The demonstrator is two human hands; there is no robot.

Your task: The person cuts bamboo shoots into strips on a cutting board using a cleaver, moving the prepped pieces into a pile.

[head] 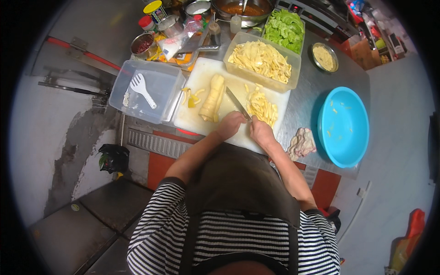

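My right hand [262,132] grips the handle of a kitchen knife [236,101], its blade angled away to the upper left over a white cutting board [230,139]. Beside the blade, my left hand [232,124] has its fingers curled in near the knife; whether something small is pinched there cannot be told. A thick pale-yellow piece of food [212,98], perhaps a bamboo shoot, lies lengthwise left of the knife. To the right of the blade is a heap of yellow strips [263,108]. A few loose yellow scraps [191,97] rest at the board's left.
A plastic tub [295,77] of yellow strips overlaps the board's far edge, with chopped lettuce [284,30] behind. Left stands a clear tub [165,68] holding a white slotted spoon [142,90]. A crumpled cloth [302,143] and blue basin [343,127] are right. Seasoning containers [154,13] crowd the back left.
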